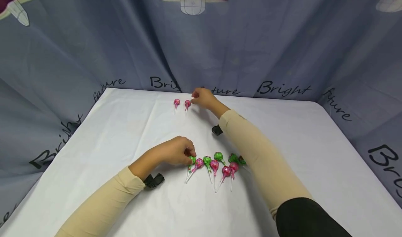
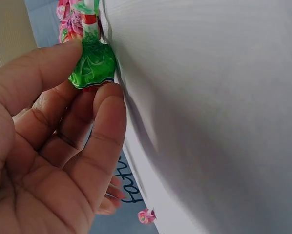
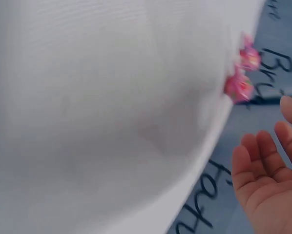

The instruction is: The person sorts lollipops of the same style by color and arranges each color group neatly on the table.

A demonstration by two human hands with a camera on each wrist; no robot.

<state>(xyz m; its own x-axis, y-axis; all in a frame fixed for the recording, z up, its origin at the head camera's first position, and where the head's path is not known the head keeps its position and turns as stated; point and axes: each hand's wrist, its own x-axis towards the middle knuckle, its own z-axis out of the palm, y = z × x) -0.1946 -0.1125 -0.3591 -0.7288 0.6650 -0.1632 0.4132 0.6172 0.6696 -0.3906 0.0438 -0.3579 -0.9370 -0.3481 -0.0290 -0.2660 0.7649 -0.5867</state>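
My left hand point(image 1: 177, 150) is at the left end of a loose group of lollipops. Its thumb and a fingertip pinch the head of a green-wrapped lollipop point(image 2: 94, 66), whose white stick points toward me in the head view. A pink lollipop point(image 1: 199, 163) lies right beside it. At the far side of the table, my right hand point(image 1: 205, 98) holds nothing; its fingers are loosely bent and spread from the thumb in the right wrist view. Just left of it lie two pink lollipops, the nearer one point(image 1: 187, 103) close to the fingertips and the other point(image 1: 177, 102) farther left.
Several more green lollipops point(image 1: 218, 156) and pink lollipops point(image 1: 226, 171) lie on the white-covered table point(image 1: 125, 125), partly behind the right sleeve point(image 1: 263, 149). A blue-grey curtain point(image 1: 245, 48) with printed lamps and lettering hangs behind the far table edge.
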